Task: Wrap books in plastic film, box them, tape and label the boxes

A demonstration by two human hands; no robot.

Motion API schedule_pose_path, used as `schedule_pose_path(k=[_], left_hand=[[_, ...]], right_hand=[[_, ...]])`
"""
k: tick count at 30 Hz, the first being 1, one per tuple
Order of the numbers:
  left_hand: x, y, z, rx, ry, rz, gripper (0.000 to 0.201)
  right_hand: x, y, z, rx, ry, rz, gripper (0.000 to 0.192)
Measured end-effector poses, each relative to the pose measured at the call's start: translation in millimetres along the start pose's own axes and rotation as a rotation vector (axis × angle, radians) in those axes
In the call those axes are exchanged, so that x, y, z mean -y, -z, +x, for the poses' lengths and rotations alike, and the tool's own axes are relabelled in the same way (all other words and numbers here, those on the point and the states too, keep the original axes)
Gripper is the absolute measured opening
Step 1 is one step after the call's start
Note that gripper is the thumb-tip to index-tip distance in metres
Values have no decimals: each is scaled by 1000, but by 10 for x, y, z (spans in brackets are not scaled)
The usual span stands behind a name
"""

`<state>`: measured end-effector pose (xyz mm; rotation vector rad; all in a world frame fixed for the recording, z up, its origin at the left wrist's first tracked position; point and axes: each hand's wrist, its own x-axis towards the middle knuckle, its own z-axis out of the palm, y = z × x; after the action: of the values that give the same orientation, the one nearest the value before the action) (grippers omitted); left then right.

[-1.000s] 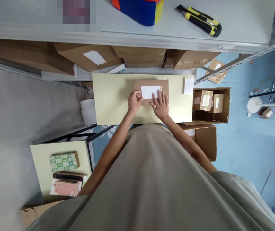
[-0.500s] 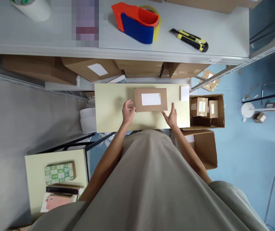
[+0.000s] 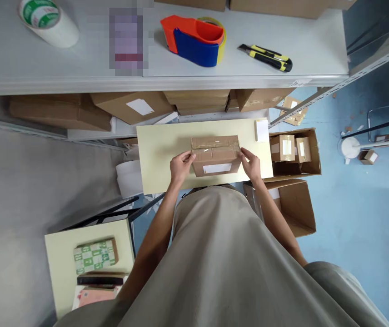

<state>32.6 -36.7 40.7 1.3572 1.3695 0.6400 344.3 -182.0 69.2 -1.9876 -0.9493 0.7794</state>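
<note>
A brown cardboard box (image 3: 216, 155) is held tilted between my two hands above the pale yellow tabletop (image 3: 162, 141). Its taped side, with a strip of tape along it, faces up, and the side with the white label (image 3: 217, 168) leans toward my body. My left hand (image 3: 181, 168) grips the left end, thumb on the near side. At the right end, my right hand (image 3: 251, 164) pinches the box in the same way. Beyond the box's right side, a stack of small white papers (image 3: 261, 130) lies at the table's back right corner.
On the grey shelf (image 3: 88, 84) ahead are a red-and-blue tape dispenser (image 3: 196, 42), a utility knife (image 3: 266, 57) and a tape roll (image 3: 49, 22). Cartons (image 3: 60, 111) fill the level below. Open boxes (image 3: 295, 202) stand right; a side table (image 3: 61, 254) holds packets and books.
Both hands have closed on the box's ends. The box has been tipped toward me, so its label now faces my body and its taped side shows on top.
</note>
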Motion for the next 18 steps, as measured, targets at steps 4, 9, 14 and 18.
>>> schedule_pose_path(k=[4, 9, 14, 18], left_hand=[[77, 2, -164, 33, 70, -16, 47], [166, -30, -420, 153, 197, -38, 43], [113, -34, -611, 132, 207, 43, 34], [-73, -208, -577, 164, 176, 62, 42]], right_hand=[[-55, -32, -139, 10, -83, 31, 78], [-141, -154, -419, -11, -187, 64, 85], [-33, -68, -846, -103, -229, 95, 67], [1, 270, -1093, -200, -279, 90, 51]])
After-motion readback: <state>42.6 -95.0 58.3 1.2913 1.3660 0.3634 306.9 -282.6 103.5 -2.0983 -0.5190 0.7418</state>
